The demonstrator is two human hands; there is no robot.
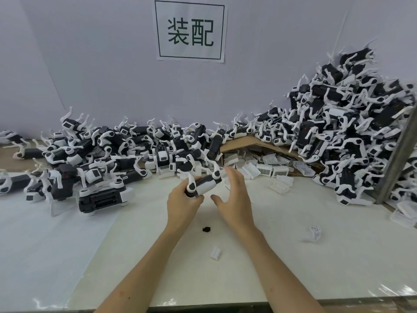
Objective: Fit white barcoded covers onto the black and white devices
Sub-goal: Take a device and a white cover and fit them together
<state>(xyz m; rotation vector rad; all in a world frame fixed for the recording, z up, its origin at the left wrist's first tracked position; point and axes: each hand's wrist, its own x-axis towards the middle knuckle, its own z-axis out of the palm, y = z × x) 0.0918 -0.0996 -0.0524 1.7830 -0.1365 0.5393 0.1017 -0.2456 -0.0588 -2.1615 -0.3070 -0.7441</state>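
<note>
Currently mid-batch, by estimate. Gripping one black and white device [203, 185] in left hand [182, 204], fingers curled round its body, just above table [293, 256]. Holding nothing in right hand [234, 199]: fingers spread and relaxed, just beside the device. Cannot tell whether this unit carries its cover (white panel visible, barcode not). Noting loose white barcoded covers [273, 170] spilled from cardboard box [244, 143] just behind the hands. Judging much left: heaps of devices [349, 132] on both sides, some showing labelled white panels, many not.
</note>
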